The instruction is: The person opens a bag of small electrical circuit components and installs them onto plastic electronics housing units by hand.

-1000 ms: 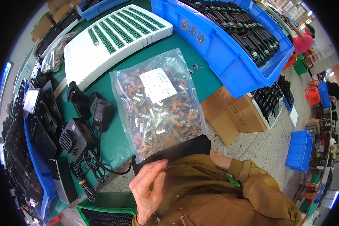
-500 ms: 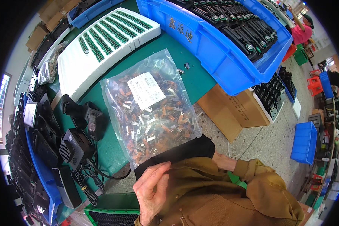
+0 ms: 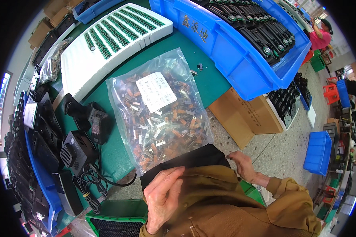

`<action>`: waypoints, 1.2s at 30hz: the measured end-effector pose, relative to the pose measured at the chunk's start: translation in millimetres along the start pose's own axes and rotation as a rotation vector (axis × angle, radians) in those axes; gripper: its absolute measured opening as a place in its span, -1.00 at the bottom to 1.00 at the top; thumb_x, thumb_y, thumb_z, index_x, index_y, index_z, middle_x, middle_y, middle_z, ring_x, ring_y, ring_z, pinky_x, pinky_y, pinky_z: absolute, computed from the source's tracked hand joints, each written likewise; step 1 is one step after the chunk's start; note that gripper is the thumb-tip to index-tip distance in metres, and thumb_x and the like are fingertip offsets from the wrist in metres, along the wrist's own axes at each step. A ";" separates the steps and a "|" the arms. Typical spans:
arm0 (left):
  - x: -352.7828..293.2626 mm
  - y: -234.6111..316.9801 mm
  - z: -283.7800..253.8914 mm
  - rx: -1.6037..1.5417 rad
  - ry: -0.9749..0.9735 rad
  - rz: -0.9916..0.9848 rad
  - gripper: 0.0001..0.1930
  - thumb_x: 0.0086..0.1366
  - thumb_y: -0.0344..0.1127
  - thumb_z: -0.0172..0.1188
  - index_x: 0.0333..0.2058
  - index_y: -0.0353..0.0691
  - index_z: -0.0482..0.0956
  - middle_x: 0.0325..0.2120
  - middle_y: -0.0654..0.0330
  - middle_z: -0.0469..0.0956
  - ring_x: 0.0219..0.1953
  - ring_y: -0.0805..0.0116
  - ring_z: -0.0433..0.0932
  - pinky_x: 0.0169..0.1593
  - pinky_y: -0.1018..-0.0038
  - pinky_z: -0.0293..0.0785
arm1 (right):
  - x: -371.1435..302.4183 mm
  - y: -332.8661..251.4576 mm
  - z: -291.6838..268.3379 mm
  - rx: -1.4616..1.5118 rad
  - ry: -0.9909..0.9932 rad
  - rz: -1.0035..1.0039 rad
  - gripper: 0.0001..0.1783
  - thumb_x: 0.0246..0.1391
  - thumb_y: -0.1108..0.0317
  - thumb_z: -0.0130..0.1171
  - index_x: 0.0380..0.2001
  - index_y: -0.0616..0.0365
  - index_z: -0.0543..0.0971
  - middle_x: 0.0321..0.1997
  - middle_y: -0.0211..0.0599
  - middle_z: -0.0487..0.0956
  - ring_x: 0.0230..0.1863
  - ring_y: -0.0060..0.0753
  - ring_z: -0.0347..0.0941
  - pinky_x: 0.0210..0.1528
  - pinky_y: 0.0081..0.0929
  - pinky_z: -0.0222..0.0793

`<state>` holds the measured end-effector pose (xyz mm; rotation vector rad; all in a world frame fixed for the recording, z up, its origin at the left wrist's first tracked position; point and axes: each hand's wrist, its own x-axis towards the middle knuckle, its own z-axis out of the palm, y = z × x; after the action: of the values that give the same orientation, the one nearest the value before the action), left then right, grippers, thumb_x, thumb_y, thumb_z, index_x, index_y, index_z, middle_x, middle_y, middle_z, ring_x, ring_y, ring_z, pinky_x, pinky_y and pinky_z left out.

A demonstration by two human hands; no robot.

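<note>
A clear plastic bag (image 3: 124, 114) full of small brown-and-silver electronic parts lies in front of me on the green table (image 3: 209, 85), with a white paper label (image 3: 156, 93) on top. Its near end reaches the black cloth (image 3: 201, 156) over my lap. Just below that end is my left hand (image 3: 162, 193), fingers stretched toward the upper right and thumb beneath, with nothing visible in it. To the right of the cloth, my right hand (image 3: 243, 166) hangs low with its fingers loosely extended. I see no object in it.
A white foam tray (image 3: 77, 75) holds rows of green-black parts. A blue crate (image 3: 225, 59) of black parts stands at the far right, above an open cardboard box (image 3: 245, 114). Black adapters (image 3: 77, 152) with cables lie at left. A green crate (image 3: 114, 217) is below. A person stands far off.
My right hand has come out from behind the black cloth and moved right, into full view. My left hand has barely shifted. The bag keeps its place on the table.
</note>
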<state>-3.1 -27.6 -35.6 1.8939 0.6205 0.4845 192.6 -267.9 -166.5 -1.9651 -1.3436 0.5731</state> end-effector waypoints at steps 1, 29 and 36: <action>1.2 0.2 1.3 -0.009 -0.016 0.011 -0.79 0.14 -0.61 0.16 -0.21 -0.41 0.61 -0.28 0.02 0.63 -0.28 0.27 0.61 -0.16 0.49 0.50 | -1.3 -2.5 -1.8 0.058 0.101 0.300 -0.75 0.16 0.49 -0.03 -0.10 0.30 0.48 -0.16 -0.14 0.57 -0.10 -0.22 0.51 -0.02 -0.36 0.41; 25.5 -3.3 68.2 -0.077 -0.067 0.098 -0.95 0.17 -0.53 0.21 -0.42 -0.38 0.53 -0.63 0.06 0.41 -0.63 0.15 0.39 -0.52 0.39 0.31 | 74.6 -109.1 -34.0 0.986 0.180 0.370 -0.81 0.15 0.47 0.09 -0.20 0.29 0.60 -0.29 -0.43 0.55 -0.24 -0.63 0.40 -0.13 -0.59 0.34; 20.9 15.4 42.9 0.151 -0.032 0.226 -0.92 0.07 -0.61 0.22 -0.45 -0.32 0.52 -0.61 0.11 0.47 -0.61 0.23 0.47 -0.51 0.45 0.37 | 73.6 -77.3 -66.4 0.493 -0.382 0.224 -0.75 0.08 0.45 0.16 -0.14 0.20 0.59 -0.20 -0.32 0.59 -0.10 -0.51 0.48 -0.06 -0.50 0.37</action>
<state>41.6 -50.4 -36.6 2.1237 0.4337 0.5637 216.5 -200.2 -63.3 -1.6504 -1.0591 1.3057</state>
